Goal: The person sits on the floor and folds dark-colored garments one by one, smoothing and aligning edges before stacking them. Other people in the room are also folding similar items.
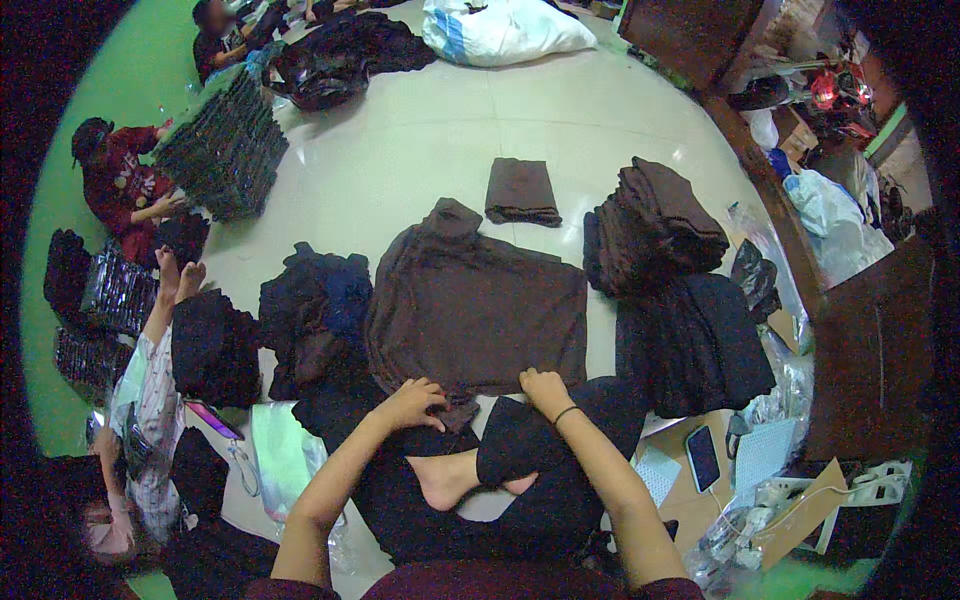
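Observation:
A dark brown garment [480,310] lies spread flat on the floor in front of my crossed legs, a narrow part of it sticking out at the far left. At its near left corner, the bent fingers of my left hand [413,404] close on a bunched bit of the cloth. My right hand [547,394] is curled into a fist at the near right edge, gripping the fabric; its fingertips are hidden. Beyond the garment sits a folded brown garment [522,190]. To the right stands a stack of folded brown garments [660,220].
Black folded cloth [695,345] is piled at right, near a phone [703,460] and cardboard. Dark clothes [315,310] are heaped at left beside a black stack [215,345]. Another person [125,190] sits by wrapped packs [225,150]. A white sack [505,32] lies far off.

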Motion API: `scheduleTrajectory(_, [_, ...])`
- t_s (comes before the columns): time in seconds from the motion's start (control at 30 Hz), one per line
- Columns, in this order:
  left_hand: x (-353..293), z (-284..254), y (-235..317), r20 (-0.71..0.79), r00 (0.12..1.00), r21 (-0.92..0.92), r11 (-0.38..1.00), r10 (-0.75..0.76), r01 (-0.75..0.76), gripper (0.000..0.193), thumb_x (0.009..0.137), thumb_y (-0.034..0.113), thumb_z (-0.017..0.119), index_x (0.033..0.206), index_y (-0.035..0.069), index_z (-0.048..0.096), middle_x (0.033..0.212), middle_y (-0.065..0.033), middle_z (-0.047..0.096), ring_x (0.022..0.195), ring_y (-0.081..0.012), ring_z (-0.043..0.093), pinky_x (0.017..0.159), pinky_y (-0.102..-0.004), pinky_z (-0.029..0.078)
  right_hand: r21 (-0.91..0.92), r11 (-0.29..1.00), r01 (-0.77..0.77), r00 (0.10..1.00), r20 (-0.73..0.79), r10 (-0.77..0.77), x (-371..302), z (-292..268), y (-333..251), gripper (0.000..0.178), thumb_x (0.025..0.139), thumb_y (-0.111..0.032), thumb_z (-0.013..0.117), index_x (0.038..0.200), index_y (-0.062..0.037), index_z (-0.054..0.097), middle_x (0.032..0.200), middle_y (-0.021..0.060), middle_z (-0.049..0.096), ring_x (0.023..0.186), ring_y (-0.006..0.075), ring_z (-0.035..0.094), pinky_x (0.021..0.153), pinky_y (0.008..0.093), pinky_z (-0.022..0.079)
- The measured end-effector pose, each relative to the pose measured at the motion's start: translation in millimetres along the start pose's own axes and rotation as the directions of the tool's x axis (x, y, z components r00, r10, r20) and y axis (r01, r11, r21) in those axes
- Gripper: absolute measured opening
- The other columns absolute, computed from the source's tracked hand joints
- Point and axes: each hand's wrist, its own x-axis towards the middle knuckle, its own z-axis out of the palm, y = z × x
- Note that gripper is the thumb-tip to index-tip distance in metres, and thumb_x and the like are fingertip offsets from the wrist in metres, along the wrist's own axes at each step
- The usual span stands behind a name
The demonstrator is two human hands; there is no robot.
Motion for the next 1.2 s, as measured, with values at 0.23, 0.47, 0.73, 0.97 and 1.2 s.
scheduleTrajectory(0.23, [0.7, 13.4, 15.0, -0.116, 0.986, 0.079, 0.988, -0.122, 0.131, 0.019, 0.065, 0.021, 0.061, 0.08, 0.01, 0.058, 0.087, -0.0049, 0.054, 0.089, -0.0254, 0.048, 0.077, -0.038, 0.036, 0.088, 0.995, -0.048, 0.999, 0.016, 0.047, 22.6, 7.8, -30.5, 0.034, 0.065, -0.026, 0.063, 0.085, -0.0024, 0.05, 0.081, 0.0119, 0.053, 0.07, 0.0262, 0.059, 0.057, 0.0348, 0.049])
scheduleTrajectory(0.47, [-16.6, -6.6, 17.4, -0.458, 0.767, -0.64, 0.765, -0.45, 0.067, 0.016, 0.078, 0.012, 0.05, 0.088, 0.0, 0.045, 0.071, -0.0077, 0.05, 0.065, -0.0118, 0.046, 0.06, -0.024, 0.038, -0.084, 0.996, -0.044, 0.96, -0.279, 0.019, 22.9, 6.7, -56.0, 0.009, 0.073, -0.012, 0.046, 0.081, -0.0093, 0.045, 0.077, 0.0054, 0.049, 0.066, 0.0214, 0.056, 0.048, 0.0302, 0.047])
scheduleTrajectory(0.73, [-38.7, -26.3, 10.7, -0.279, 0.735, -0.728, 0.635, -0.618, 0.257, 0.025, 0.08, 0.018, 0.05, 0.099, 0.001, 0.045, 0.092, -0.0061, 0.051, 0.089, -0.0131, 0.047, 0.08, -0.0256, 0.036, -0.082, 0.888, -0.453, 0.88, -0.201, 0.431, -1.5, -19.7, 13.5, 0.009, 0.071, -0.009, 0.047, 0.079, -0.0094, 0.052, 0.077, 0.0069, 0.054, 0.07, 0.0226, 0.057, 0.058, 0.0338, 0.046])
scheduleTrajectory(0.97, [1.5, -70.4, -19.2, -0.315, 0.85, -0.559, 0.807, -0.421, 0.193, 0.02, 0.08, 0.016, 0.05, 0.094, 0.001, 0.047, 0.088, -0.011, 0.055, 0.086, -0.0204, 0.053, 0.075, -0.0303, 0.04, 0.411, 0.781, -0.471, 0.864, 0.036, 0.502, -13.8, -41.0, 68.5, 0.021, 0.066, -0.012, 0.056, 0.084, -0.0024, 0.056, 0.079, 0.0133, 0.059, 0.076, 0.0298, 0.056, 0.068, 0.036, 0.044])
scheduleTrajectory(1.2, [52.2, -61.1, -94.5, -0.359, 0.708, -0.522, 0.76, -0.608, 0.388, 0.046, 0.072, 0.029, 0.06, 0.105, 0.004, 0.041, 0.093, -0.0187, 0.053, 0.089, -0.0285, 0.052, 0.074, -0.033, 0.04, 0.483, 0.718, -0.501, 0.812, -0.025, 0.583, 6.0, -26.7, 92.3, 0.033, 0.065, -0.019, 0.065, 0.09, -0.0009, 0.054, 0.089, 0.0141, 0.057, 0.085, 0.028, 0.054, 0.074, 0.0334, 0.042])
